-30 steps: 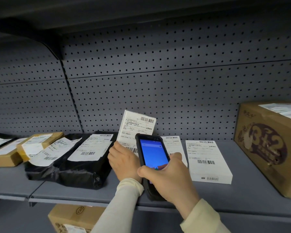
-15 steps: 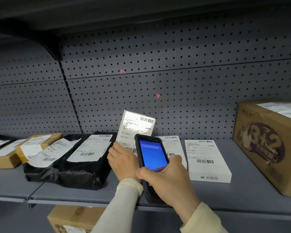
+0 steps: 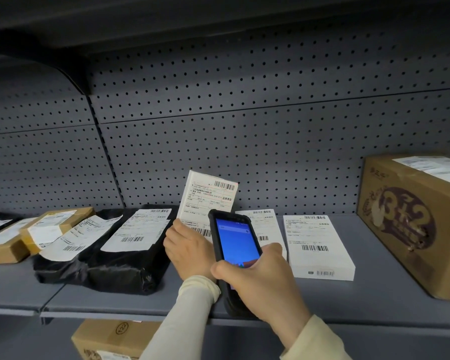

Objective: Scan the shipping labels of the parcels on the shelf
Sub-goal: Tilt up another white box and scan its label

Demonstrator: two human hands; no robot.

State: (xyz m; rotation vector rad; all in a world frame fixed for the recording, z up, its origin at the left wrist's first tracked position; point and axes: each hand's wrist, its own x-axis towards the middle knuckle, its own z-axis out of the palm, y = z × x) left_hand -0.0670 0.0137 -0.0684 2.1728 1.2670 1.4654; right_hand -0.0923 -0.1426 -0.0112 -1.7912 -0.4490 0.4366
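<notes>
My left hand (image 3: 187, 249) holds a flat white box (image 3: 208, 198) tilted up on its lower edge, its shipping label and barcodes facing me. My right hand (image 3: 264, 280) grips a black handheld scanner (image 3: 234, 245) with a lit blue screen, just in front of and below that box. Two more white labelled boxes lie flat on the grey shelf (image 3: 374, 294): one (image 3: 264, 227) partly hidden behind the scanner, another (image 3: 318, 245) to its right. Left of my hand lies a black poly bag (image 3: 120, 266) with white labels.
A large brown carton (image 3: 416, 224) with a label on top stands at the right. Small brown boxes (image 3: 47, 227) and another black bag sit at the far left. A perforated back panel (image 3: 244, 126) closes the shelf. A cardboard box (image 3: 112, 339) shows on the level below.
Red aiming marks appeared on the back panel half a second ago and are gone now. Hands, scanner and tilted box have barely moved.
</notes>
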